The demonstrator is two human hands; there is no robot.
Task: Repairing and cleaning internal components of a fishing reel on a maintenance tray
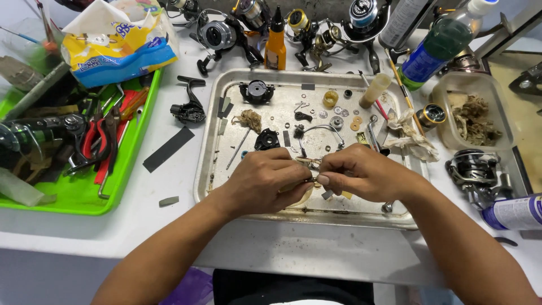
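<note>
Worktop (169, 226), white and crowded, carried a metal tray (214, 169) at its middle, and everything else is placed from that tray. Left of the tray sat a green bin (135, 147) of pliers and tools; behind it lay a row of fishing reels (226, 34) and an orange bottle (275, 45). Over the tray's near half, both hands met. The left hand (265, 181) and right hand (361, 172) were pinched together on a small brass part (309, 164), held just above the tray floor. The part lay between the fingertips, its long axis seeming to run left to right, though it was too hidden to be sure. Neither hand was clearly nearer. Washers (341, 116) lay scattered farther back on the tray.
</note>
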